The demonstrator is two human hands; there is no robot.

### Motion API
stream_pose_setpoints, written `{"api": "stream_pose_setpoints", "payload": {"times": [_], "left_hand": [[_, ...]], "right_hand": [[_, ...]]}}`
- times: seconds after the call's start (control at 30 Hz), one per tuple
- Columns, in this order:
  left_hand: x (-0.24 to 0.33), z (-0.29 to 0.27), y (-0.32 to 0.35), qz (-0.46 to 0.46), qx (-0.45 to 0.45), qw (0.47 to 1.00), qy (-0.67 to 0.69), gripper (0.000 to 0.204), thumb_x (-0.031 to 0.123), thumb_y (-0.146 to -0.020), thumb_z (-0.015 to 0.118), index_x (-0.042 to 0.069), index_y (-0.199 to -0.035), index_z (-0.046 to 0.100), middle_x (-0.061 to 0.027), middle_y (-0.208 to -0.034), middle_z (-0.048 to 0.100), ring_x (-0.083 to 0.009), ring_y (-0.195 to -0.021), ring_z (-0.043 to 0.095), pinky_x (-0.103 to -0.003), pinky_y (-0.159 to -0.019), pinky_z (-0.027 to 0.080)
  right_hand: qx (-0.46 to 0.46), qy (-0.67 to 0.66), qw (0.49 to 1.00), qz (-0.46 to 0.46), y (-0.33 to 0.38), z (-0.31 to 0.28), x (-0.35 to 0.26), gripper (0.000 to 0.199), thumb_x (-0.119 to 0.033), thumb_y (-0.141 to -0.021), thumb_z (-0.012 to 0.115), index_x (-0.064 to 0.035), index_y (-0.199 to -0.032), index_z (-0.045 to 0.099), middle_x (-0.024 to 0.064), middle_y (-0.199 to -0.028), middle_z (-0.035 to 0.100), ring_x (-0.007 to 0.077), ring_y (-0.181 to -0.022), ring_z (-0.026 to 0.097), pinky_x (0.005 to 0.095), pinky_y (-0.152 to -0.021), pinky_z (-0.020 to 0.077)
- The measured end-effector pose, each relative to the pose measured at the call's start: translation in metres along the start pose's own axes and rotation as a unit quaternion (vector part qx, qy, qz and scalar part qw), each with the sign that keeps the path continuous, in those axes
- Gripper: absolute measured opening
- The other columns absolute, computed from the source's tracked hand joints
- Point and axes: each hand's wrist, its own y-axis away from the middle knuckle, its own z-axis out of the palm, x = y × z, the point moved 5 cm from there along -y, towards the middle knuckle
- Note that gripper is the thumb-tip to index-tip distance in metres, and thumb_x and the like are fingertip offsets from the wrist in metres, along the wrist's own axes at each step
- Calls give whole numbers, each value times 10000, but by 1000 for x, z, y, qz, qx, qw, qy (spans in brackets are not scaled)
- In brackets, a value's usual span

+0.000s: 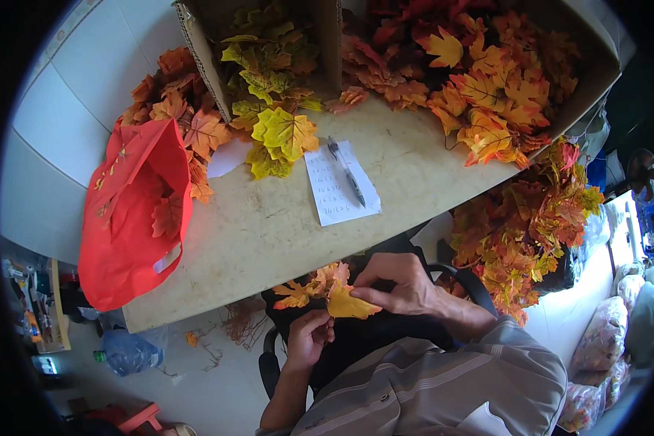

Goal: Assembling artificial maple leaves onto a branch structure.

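Seated at the worktop [283, 218], the person has both hands below its near edge, at about six o'clock. The right hand [403, 285] has a narrow grip, fingertips pinched on a yellow artificial leaf [350, 304]. The left hand [309, 338], just under it, is curled around what looks like the stem of a small leaf sprig [314, 285] in orange and yellow; the stem itself is mostly hidden, so how tightly it is held I cannot tell.

As for progress, a great deal of loose foliage is still about: a cardboard box [203, 58] at twelve o'clock holds yellow-green leaves [272, 87], a heap of orange and red leaves [479, 73] fills the one o'clock corner, and a leafy garland [523, 225] hangs off the edge at three o'clock. I would judge only this sprig in hand is under work. A pen [346, 173] lies on a sheet of paper [341, 185] mid-worktop, and a red bag [134, 211] sits at nine o'clock.
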Motion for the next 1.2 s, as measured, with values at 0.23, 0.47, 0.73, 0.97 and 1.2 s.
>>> {"api": "stream_pose_setpoints", "payload": {"times": [0.23,0.47,0.73,0.97,1.2], "left_hand": [[4,-11,-4,16,-2,1000,11,121,88,-873,558,-9,-932,600,-74,-779,585,-147,-626,561,-293,-561,447],[11,-11,1,54,-4,998,18,132,88,-877,581,-35,-911,612,-81,-771,600,-140,-603,583,-268,-527,459],[9,-8,1,60,-26,998,17,133,78,-865,595,-40,-922,620,-84,-768,615,-137,-598,586,-265,-527,464],[20,-7,12,104,-12,994,11,95,65,-861,589,-26,-838,606,-87,-732,603,-139,-564,563,-260,-521,452],[20,-2,14,123,-31,992,-12,97,57,-860,578,-19,-802,598,-82,-711,594,-131,-553,548,-252,-518,439]], "right_hand": [[189,-35,981,-3,-32,-64,11,232,-71,-840,589,-7,-624,532,52,-555,550,117,-494,508,249,-457,389],[296,-338,886,111,-58,-77,79,322,-217,-893,650,-59,-631,549,11,-572,541,77,-513,450,229,-512,350],[255,-161,943,143,-57,-74,65,316,-199,-905,633,-75,-631,540,12,-574,518,86,-509,451,235,-502,354],[135,135,981,38,-123,-65,11,238,-215,-834,682,22,-855,682,63,-665,641,94,-597,574,262,-573,461],[69,143,972,173,-239,-60,49,243,-242,-813,682,-3,-773,697,53,-626,643,101,-516,593,256,-484,478]]}}
